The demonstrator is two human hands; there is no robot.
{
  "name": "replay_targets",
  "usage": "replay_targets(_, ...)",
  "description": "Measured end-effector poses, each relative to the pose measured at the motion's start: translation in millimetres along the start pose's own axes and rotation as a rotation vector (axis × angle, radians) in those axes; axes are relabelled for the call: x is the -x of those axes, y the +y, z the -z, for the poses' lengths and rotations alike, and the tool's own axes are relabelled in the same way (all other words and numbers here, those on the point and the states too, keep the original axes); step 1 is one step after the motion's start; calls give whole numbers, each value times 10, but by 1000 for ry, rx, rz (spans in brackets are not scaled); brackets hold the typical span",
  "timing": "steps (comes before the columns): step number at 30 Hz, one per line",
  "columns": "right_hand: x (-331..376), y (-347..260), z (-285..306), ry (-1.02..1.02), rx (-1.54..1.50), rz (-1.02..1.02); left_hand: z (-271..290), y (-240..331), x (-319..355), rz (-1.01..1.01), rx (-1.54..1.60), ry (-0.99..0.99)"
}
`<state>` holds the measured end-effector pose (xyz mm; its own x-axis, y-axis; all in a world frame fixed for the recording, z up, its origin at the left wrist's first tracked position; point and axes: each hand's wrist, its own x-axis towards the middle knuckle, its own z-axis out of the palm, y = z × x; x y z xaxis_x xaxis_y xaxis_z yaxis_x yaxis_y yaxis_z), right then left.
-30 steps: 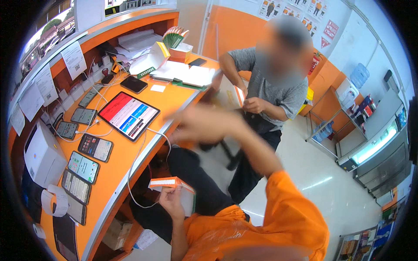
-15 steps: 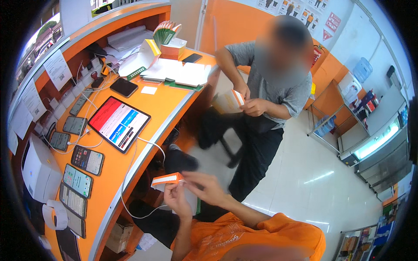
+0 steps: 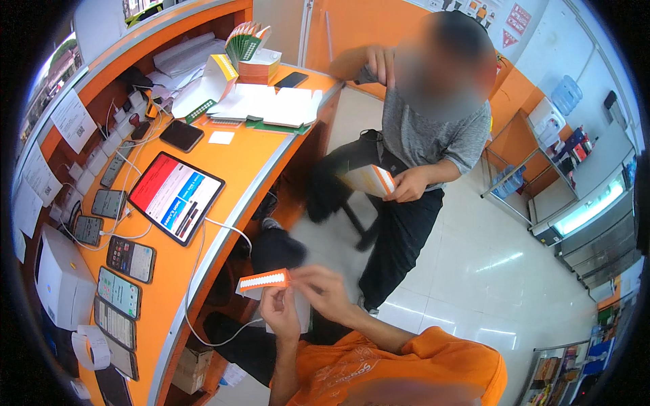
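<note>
Above my lap I hold an orange folded pack with a row of white, scalloped edges along its top. Its white side panel hangs below, partly covered by my hand. My left hand grips the pack from underneath near its right end. The fingertips of my right hand are pinched together at that same end, touching the orange corner. Across from me, a person in a grey shirt holds a similar white and orange pack in one hand, with the other hand raised near the shoulder.
On the orange desk lie a tablet, several phones and white cables. Fanned green-and-white packs, an open carton and papers sit at its far end. One cable loops off the desk edge beside my left hand.
The other person has lifted one hand off their pack up toward the shoulder; the pack is now in the other hand. My hands stay at my pack with small finger shifts.
</note>
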<state>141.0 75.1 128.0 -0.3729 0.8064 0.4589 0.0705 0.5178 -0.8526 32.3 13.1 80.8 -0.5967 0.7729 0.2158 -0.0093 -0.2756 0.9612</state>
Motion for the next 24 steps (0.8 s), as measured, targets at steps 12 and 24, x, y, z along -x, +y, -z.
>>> replay_targets(12, 6, -56, -48, 12, -6, -11, -5, 34, 16, 39, 32, -9)
replay_targets(24, 10, -52, -51, 16, -68, -69, 32, -34, 30, 43, 41, -30)
